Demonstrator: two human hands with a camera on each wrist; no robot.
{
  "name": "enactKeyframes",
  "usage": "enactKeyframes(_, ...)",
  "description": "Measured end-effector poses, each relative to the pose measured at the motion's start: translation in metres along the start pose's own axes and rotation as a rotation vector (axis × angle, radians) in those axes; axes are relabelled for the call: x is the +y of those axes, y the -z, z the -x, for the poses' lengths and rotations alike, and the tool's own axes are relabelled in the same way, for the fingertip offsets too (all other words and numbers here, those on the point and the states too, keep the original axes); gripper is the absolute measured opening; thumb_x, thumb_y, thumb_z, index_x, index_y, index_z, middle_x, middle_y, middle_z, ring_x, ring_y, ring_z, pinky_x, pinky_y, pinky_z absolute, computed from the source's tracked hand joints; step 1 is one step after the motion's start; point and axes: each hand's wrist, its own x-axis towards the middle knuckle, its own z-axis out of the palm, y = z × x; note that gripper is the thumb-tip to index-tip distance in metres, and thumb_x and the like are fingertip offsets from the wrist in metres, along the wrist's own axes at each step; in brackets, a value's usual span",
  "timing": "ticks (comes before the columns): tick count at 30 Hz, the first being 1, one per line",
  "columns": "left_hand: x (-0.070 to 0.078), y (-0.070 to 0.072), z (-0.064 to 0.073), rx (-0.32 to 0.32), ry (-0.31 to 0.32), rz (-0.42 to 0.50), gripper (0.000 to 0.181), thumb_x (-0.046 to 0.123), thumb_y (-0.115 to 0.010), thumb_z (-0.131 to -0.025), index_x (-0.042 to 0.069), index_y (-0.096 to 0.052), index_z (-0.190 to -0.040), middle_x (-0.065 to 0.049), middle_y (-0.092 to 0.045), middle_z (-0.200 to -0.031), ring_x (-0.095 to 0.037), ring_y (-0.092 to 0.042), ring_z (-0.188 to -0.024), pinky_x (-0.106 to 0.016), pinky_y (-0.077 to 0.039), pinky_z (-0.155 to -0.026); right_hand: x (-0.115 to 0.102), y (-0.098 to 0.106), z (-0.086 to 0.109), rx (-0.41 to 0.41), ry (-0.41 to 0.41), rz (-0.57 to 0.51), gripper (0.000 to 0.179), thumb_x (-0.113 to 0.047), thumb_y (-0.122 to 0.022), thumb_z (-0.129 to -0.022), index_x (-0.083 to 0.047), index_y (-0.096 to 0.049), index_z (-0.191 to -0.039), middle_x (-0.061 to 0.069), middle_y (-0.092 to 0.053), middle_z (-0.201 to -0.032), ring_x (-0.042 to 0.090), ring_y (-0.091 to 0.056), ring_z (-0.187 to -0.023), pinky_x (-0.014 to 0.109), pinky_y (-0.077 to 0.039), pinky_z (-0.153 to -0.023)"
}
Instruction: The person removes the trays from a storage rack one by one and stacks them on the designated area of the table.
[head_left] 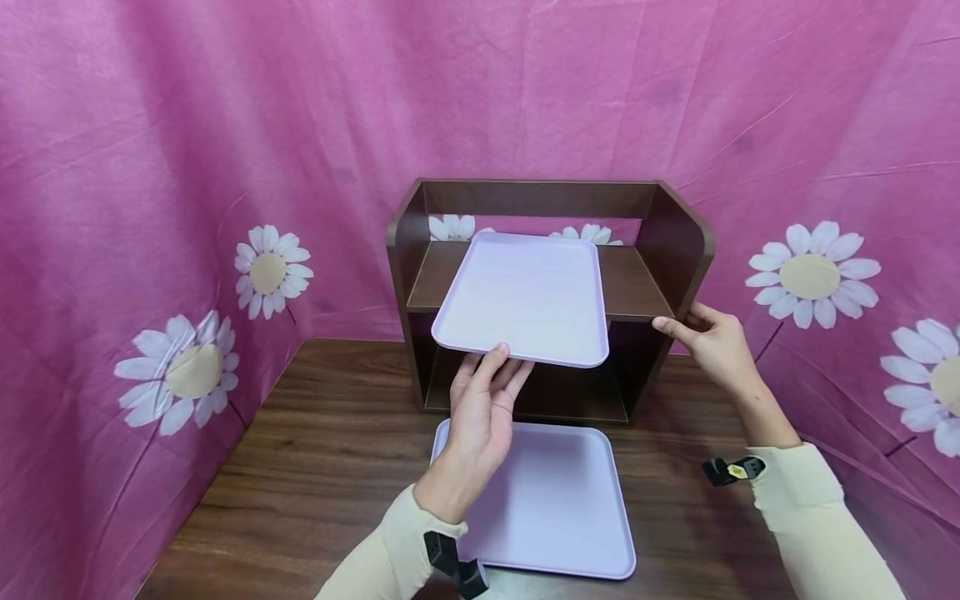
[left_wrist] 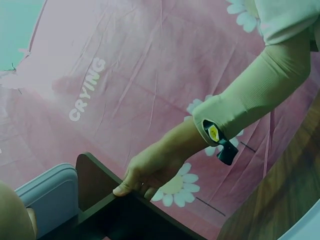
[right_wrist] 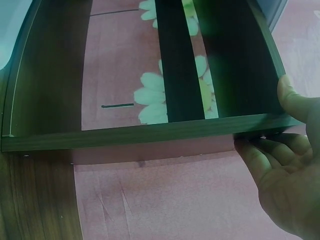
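A pale lilac tray [head_left: 528, 296] is held up in front of the brown two-level shelf [head_left: 536, 198], its far end over the upper board. My left hand [head_left: 483, 408] pinches its near edge, thumb on top and fingers underneath. At the shelf's right side panel, my right hand [head_left: 716, 346] grips the front edge, thumb in front and fingers behind the panel. The right wrist view shows this right hand [right_wrist: 292, 160] around the panel's edge. In the left wrist view, part of the held tray [left_wrist: 55, 197] appears beside the shelf.
A second lilac tray [head_left: 555, 500] lies flat on the wood-grain table [head_left: 300, 475], in front of the shelf and partly behind the left forearm. A pink curtain [head_left: 337, 125] with daisies hangs behind and at both sides. Each wrist bears a small black camera.
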Motion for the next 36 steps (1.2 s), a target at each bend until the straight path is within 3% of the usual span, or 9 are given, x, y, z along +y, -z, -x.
enactKeyframes(5, 0.002, 0.000, 0.001, 0.046, 0.002, 0.010, 0.019, 0.004, -0.066, -0.101, 0.006, -0.057, -0.118, -0.006, -0.072, -0.111, -0.024, -0.075, -0.111, -0.048, -0.056, -0.111, 0.000, 0.001, 0.000, -0.003, -0.005, 0.004, 0.055, -0.041, -0.078, -0.097, -0.002, -0.070, -0.134, -0.024, -0.071, -0.095, -0.015, -0.058, -0.087, 0.007, -0.047, -0.070)
enactKeyframes(12, 0.005, 0.002, -0.001, 0.056, -0.012, 0.021, 0.009, 0.003, -0.062, -0.102, 0.011, -0.061, -0.101, -0.002, -0.071, -0.098, -0.024, -0.074, -0.108, -0.049, -0.056, -0.112, -0.002, 0.002, -0.001, -0.006, -0.021, 0.017, 0.057, -0.044, -0.078, -0.097, -0.003, -0.070, -0.135, -0.006, -0.077, -0.109, -0.014, -0.058, -0.089, 0.007, -0.047, -0.072)
enactKeyframes(17, 0.011, 0.003, -0.001, 0.057, -0.029, 0.025, 0.008, 0.007, -0.062, -0.102, 0.014, -0.063, -0.098, 0.000, -0.069, -0.096, -0.027, -0.072, -0.109, -0.046, -0.059, -0.108, -0.002, 0.002, -0.001, -0.004, -0.013, 0.026, 0.056, -0.043, -0.078, -0.097, -0.002, -0.070, -0.134, -0.014, -0.075, -0.102, -0.013, -0.058, -0.087, 0.007, -0.047, -0.071)
enactKeyframes(21, 0.014, 0.005, -0.003, 0.053, -0.028, 0.012, 0.003, 0.009, -0.064, -0.101, 0.012, -0.064, -0.103, -0.002, -0.069, -0.103, -0.026, -0.072, -0.105, -0.041, -0.061, -0.102, -0.001, 0.003, -0.001, -0.005, -0.015, 0.019, 0.056, -0.043, -0.078, -0.098, -0.002, -0.070, -0.135, -0.019, -0.073, -0.100, -0.013, -0.058, -0.087, 0.007, -0.047, -0.071)
enactKeyframes(28, 0.016, 0.005, -0.002, 0.046, 0.002, 0.030, 0.014, 0.005, -0.062, -0.102, 0.013, -0.057, -0.112, -0.003, -0.068, -0.109, -0.024, -0.072, -0.104, -0.038, -0.063, -0.100, -0.002, 0.003, 0.000, -0.002, -0.017, -0.001, 0.054, -0.042, -0.078, -0.098, -0.003, -0.070, -0.135, -0.032, -0.067, -0.093, -0.012, -0.058, -0.087, 0.008, -0.048, -0.070)
enactKeyframes(36, 0.019, 0.009, -0.003, 0.054, 0.004, -0.003, 0.007, 0.006, -0.063, -0.100, 0.012, -0.062, -0.105, -0.002, -0.069, -0.104, -0.025, -0.072, -0.101, -0.036, -0.063, -0.094, -0.003, 0.004, 0.001, 0.004, -0.007, 0.002, 0.054, -0.040, -0.079, -0.097, -0.001, -0.070, -0.134, -0.035, -0.065, -0.090, -0.010, -0.057, -0.085, 0.009, -0.048, -0.067)
